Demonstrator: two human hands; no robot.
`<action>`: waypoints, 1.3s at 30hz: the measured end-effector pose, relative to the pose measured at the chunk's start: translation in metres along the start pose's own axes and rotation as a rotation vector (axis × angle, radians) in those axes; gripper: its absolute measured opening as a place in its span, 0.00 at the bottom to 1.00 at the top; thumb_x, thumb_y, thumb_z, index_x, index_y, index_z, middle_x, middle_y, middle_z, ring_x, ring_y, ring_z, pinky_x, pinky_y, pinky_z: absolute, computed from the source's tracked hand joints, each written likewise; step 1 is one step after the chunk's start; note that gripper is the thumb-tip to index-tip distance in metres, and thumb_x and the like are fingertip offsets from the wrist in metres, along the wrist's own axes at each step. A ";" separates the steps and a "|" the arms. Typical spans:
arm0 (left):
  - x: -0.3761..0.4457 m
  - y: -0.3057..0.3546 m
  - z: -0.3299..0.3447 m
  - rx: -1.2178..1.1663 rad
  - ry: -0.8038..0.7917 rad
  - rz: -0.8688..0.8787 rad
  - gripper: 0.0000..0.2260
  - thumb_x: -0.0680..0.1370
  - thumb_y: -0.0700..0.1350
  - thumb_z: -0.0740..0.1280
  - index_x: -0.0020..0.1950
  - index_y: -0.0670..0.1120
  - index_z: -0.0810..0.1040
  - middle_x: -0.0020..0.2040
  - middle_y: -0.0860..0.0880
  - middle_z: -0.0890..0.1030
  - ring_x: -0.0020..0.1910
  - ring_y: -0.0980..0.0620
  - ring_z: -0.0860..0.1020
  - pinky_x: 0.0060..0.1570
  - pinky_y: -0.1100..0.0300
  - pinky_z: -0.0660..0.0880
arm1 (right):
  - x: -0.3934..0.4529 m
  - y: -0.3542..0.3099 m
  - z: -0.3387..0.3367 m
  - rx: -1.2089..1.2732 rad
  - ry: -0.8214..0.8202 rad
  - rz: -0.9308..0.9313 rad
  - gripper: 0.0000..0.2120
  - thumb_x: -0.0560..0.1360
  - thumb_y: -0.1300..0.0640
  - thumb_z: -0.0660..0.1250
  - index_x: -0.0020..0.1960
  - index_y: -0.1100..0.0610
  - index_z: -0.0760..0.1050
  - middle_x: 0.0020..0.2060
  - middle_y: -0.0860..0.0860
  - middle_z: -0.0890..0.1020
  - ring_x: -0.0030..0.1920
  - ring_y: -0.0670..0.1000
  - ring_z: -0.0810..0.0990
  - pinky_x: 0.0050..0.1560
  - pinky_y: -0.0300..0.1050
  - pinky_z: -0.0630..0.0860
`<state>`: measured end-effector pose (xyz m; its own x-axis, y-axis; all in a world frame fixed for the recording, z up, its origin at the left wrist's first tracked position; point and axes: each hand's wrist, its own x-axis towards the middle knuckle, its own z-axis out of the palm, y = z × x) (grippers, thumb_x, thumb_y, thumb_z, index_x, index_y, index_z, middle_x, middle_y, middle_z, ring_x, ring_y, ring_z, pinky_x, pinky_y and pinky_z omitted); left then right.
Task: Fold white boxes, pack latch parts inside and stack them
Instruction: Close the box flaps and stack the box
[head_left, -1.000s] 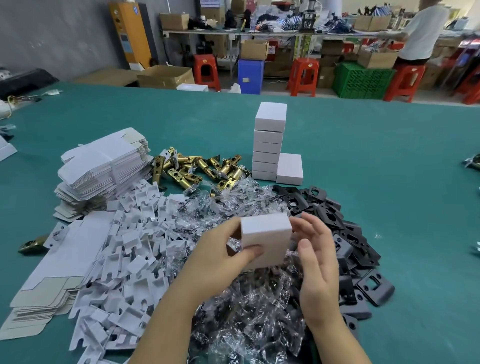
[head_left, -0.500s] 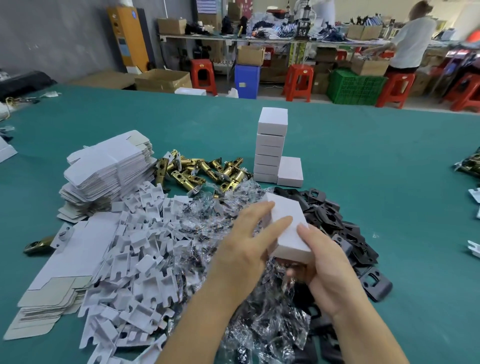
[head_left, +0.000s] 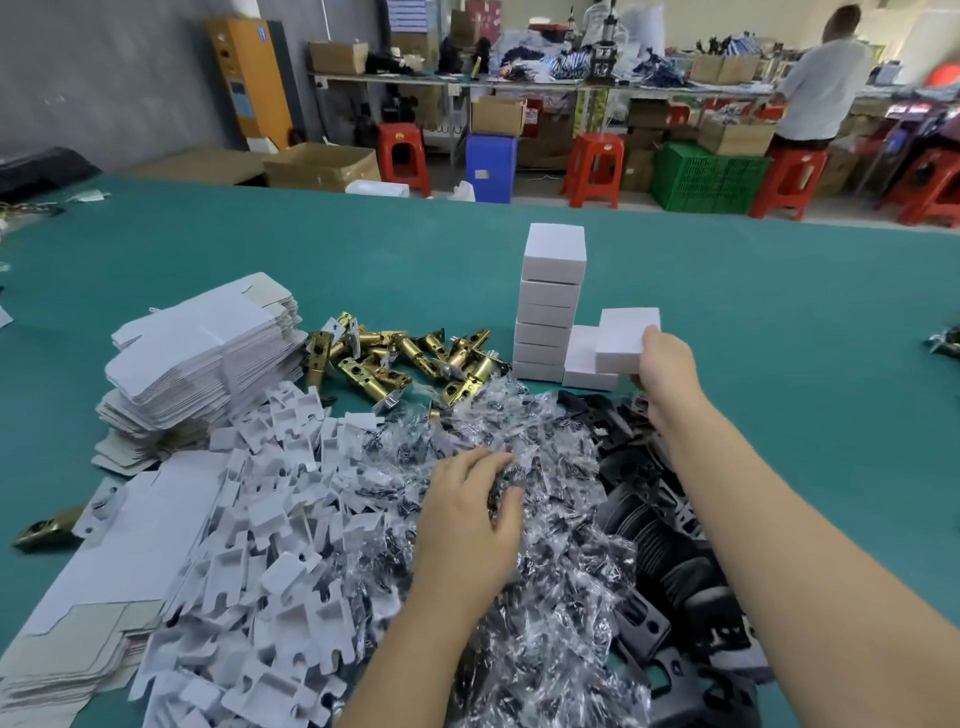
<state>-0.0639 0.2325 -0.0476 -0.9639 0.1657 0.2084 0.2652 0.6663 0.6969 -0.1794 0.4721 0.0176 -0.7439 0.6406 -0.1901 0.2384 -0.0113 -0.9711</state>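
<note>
the left hand (head_left: 470, 512) has let go of the box since a moment ago and now rests, fingers loosely spread and holding nothing, on the clear bags (head_left: 519, 457) nearest the person. the right hand (head_left: 667, 366) has reached out across the black plates (head_left: 660, 545), its fingers gripping the white box (head_left: 623, 338) just over the lone box (head_left: 584, 364) beside the tall stack (head_left: 550, 301) on the green bench (head_left: 779, 338).

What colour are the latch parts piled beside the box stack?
Brass gold latch parts, clearest in the head view.
</note>
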 end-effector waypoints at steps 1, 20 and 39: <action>0.000 -0.002 0.002 0.024 0.000 0.020 0.22 0.79 0.57 0.59 0.73 0.58 0.71 0.64 0.66 0.64 0.65 0.68 0.60 0.72 0.63 0.59 | 0.012 0.002 0.009 -0.020 0.022 0.011 0.17 0.84 0.52 0.53 0.62 0.62 0.72 0.55 0.55 0.76 0.51 0.56 0.73 0.51 0.49 0.69; 0.003 -0.009 0.011 0.068 -0.029 0.013 0.23 0.77 0.62 0.54 0.72 0.63 0.70 0.65 0.68 0.64 0.68 0.66 0.62 0.72 0.61 0.61 | 0.061 0.037 0.045 -0.338 -0.001 -0.155 0.21 0.87 0.51 0.51 0.68 0.64 0.73 0.65 0.60 0.78 0.58 0.57 0.74 0.58 0.49 0.69; 0.002 -0.004 0.006 0.069 -0.035 0.002 0.22 0.78 0.60 0.55 0.72 0.61 0.71 0.65 0.67 0.65 0.67 0.66 0.61 0.72 0.62 0.58 | 0.049 0.033 0.043 -0.302 -0.044 -0.112 0.24 0.87 0.45 0.51 0.76 0.59 0.65 0.70 0.57 0.74 0.68 0.59 0.72 0.64 0.51 0.67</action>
<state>-0.0676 0.2345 -0.0545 -0.9640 0.1917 0.1844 0.2658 0.7141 0.6476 -0.2351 0.4701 -0.0302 -0.8006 0.5914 -0.0965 0.3228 0.2899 -0.9010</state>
